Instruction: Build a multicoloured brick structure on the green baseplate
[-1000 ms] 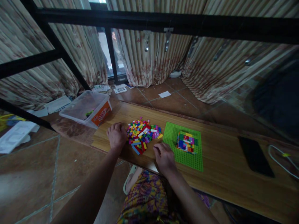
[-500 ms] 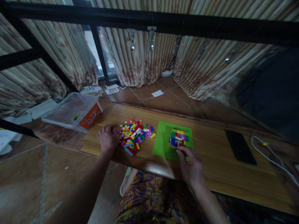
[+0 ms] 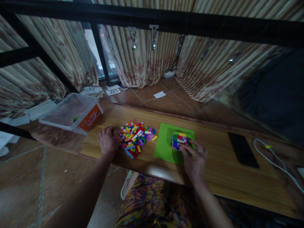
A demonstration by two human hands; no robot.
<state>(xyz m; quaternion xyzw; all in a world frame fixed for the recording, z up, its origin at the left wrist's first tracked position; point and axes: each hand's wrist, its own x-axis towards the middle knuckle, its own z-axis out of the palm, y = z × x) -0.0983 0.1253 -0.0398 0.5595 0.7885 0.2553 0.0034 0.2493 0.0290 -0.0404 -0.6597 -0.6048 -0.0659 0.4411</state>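
A green studded baseplate [image 3: 162,142] lies on the wooden table. On it stands a square, multicoloured brick structure [image 3: 178,139], several layers high. My right hand [image 3: 195,156] is at the structure's near right corner, its thumb and fingers gripping the edge. Those fingers hide part of that side, and whether a loose brick is between them I cannot make out. Left of the baseplate spreads a pile of loose toy bricks [image 3: 136,136] in many colours and lengths. My left hand [image 3: 108,140] rests on the table against the pile's left edge, fingers loosely bent and apart.
A clear plastic bin [image 3: 68,110] with an orange label stands beyond the table's left end, a few bricks inside. On the right lie a black phone [image 3: 243,149] and a white cable [image 3: 277,158]. Black metal bars [image 3: 152,20] cross above, before striped curtains [image 3: 142,63].
My right hand's fingers have moved up and spread over the right side of the brick structure; before, they pinched at its near edge. My left hand stays beside the pile.
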